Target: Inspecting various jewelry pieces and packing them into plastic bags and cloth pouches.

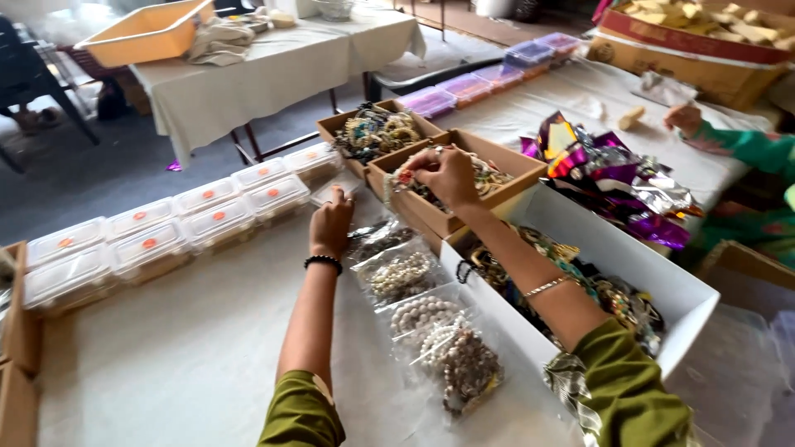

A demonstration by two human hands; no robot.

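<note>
Right hand (447,172) pinches a light, tangle-prone bracelet (406,176) over the brown cardboard box (489,205); left hand (331,222), beside the box, presses a slippery clear packet (335,189).

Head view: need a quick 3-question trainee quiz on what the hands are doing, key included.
1. True or false: the right hand reaches into a brown cardboard box of jewellery.
2. Which is nearest the left hand?
A. the yellow tray
B. the clear bags of beads
C. the purple foil wrappers
3. Fill in: the left wrist wears a ___ bead bracelet.

Key
1. True: its fingers are down among the tangled pieces in the box.
2. B: the bags lie on the table just right of that hand.
3. black
</note>
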